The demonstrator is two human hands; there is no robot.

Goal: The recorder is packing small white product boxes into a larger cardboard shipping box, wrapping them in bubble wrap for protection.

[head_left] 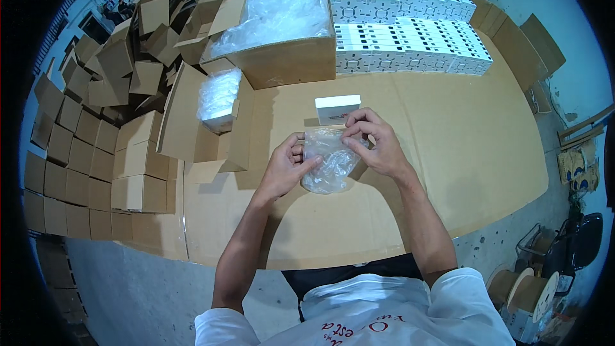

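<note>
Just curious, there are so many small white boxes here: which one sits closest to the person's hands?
The lone small white box lying by itself on the cardboard, just beyond the right hand and the clear plastic bag. All the others are packed in tight rows at the table's far end.

We pinch a clear plastic bag (328, 160) between our left hand (285, 170) and right hand (378, 144); a small white box (337, 109) lies just beyond our fingertips (351, 129) on the cardboard-covered table (461, 154).
</note>
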